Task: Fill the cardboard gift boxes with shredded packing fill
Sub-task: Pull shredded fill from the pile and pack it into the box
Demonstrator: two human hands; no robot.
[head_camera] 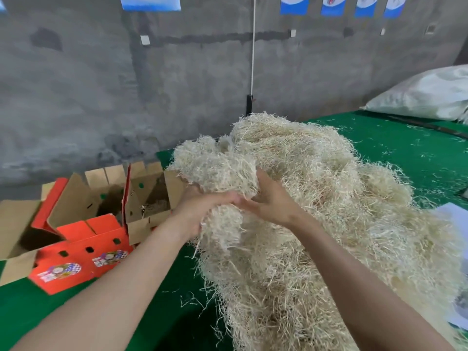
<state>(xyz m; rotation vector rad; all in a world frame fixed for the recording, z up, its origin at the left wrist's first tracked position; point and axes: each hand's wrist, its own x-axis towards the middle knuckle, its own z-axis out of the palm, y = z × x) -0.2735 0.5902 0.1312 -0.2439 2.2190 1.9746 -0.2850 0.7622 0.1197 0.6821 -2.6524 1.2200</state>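
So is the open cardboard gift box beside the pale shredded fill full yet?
Nearly empty: the box shows bare inner walls, few strands inside.

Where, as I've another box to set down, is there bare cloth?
Bare cloth lies between the pile and the sack, with stray strands; another strip runs before the red box. Open boxes crowd the left; the pile fills the middle.

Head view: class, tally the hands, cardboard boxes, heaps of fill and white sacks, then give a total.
Hands: 2, left hand and right hand
Cardboard boxes: 2 sure, near box and far box; far-left flaps may be a third
Heap of fill: 1
White sack: 1
Total: 6, perhaps 7
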